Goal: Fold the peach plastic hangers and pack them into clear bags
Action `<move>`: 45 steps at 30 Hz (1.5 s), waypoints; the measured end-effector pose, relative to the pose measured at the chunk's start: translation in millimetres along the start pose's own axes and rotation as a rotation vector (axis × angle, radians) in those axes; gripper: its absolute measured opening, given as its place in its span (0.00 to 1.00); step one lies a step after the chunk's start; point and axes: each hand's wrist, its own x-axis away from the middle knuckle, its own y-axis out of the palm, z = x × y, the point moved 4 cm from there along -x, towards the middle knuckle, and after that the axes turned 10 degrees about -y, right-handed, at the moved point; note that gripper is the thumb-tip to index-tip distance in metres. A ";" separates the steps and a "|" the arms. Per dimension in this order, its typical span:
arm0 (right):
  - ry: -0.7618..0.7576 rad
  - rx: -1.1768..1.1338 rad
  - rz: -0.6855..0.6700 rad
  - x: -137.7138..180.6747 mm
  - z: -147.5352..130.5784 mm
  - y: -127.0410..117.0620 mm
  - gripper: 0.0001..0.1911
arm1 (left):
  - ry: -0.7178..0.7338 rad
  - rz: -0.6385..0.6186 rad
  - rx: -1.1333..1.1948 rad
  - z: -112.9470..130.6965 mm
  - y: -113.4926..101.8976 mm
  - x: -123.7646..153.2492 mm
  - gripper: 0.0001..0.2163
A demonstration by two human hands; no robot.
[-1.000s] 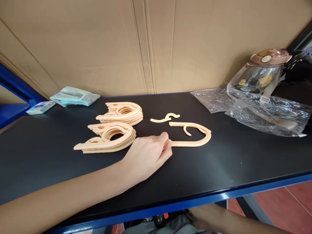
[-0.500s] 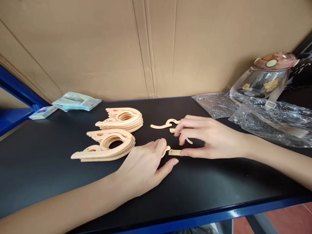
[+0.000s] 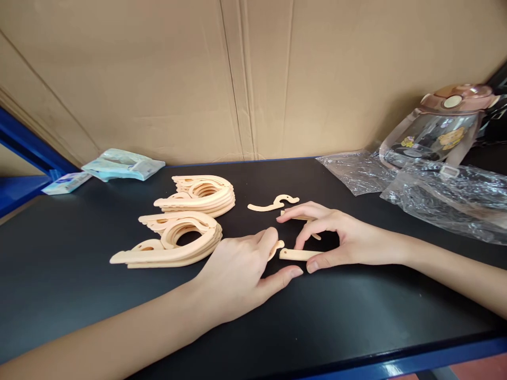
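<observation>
My left hand (image 3: pixel 241 274) is curled over a small pale, wood-coloured curved piece (image 3: pixel 280 245), most of it hidden under the fingers; its thumb stretches out to the right. Just right of that lies a straight pale bar (image 3: pixel 295 255) with a hole near its end. Around this bar, my right hand (image 3: pixel 332 235) is open, its thumb in front and a bent finger behind. Its index fingertip is over another pale piece (image 3: pixel 301 217), partly covered. A loose curved hook (image 3: pixel 273 204) lies behind. Two stacks of folded hangers, a near stack (image 3: pixel 198 248) and a far stack (image 3: pixel 222 198), are on the left.
Everything rests on a black tabletop (image 3: pixel 245 338) with a blue edge. Crumpled clear plastic (image 3: pixel 428 206) and a strapped water bottle (image 3: pixel 431 132) are at right. A light-blue packet (image 3: pixel 122 164) and a smaller packet (image 3: pixel 65 183) lie back left. Cardboard (image 3: pixel 158 79) stands behind.
My right hand has moved slightly right and toward me, uncovering the hook's end and more of the bar. My left hand keeps its hold; the whole view has shifted a little.
</observation>
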 end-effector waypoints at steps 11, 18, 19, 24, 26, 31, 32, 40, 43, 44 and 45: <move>0.021 -0.136 0.037 2.2 0.6 0.3 0.11 | 0.012 -0.075 0.059 -0.6 -2.2 -3.1 0.14; 0.007 -0.167 0.054 3.3 1.6 1.3 0.10 | 0.082 -0.077 0.018 -1.3 -1.4 -3.5 0.15; 0.006 -0.169 0.051 3.6 1.5 1.4 0.09 | 0.097 -0.072 0.004 -1.3 -1.4 -3.8 0.15; 0.004 -0.171 0.039 3.9 0.9 1.2 0.09 | 0.168 -0.023 -0.090 0.3 -2.3 -4.8 0.18; -0.001 -0.164 0.037 3.5 0.8 0.9 0.09 | 0.183 -0.012 -0.108 1.1 -2.6 -5.0 0.18; 0.006 -0.161 0.041 2.0 1.1 0.7 0.10 | 0.208 -0.006 -0.162 2.9 -2.3 -5.2 0.18; 0.007 -0.160 0.041 1.7 1.1 0.8 0.10 | 0.212 -0.006 -0.172 3.2 -2.0 -5.1 0.18; -0.019 -0.145 -0.011 1.2 -0.2 1.0 0.10 | 0.262 0.062 -0.124 6.4 -1.3 -1.1 0.16; -0.031 -0.147 -0.028 1.1 -1.2 0.6 0.09 | 0.294 0.133 -0.127 8.6 -3.0 0.5 0.16; -0.033 -0.152 -0.032 1.1 -1.4 0.5 0.09 | 0.303 0.154 -0.141 9.3 -3.5 1.0 0.17; -0.035 -0.156 -0.036 1.0 -1.5 0.4 0.09 | 0.314 0.170 -0.160 10.0 -3.7 1.4 0.18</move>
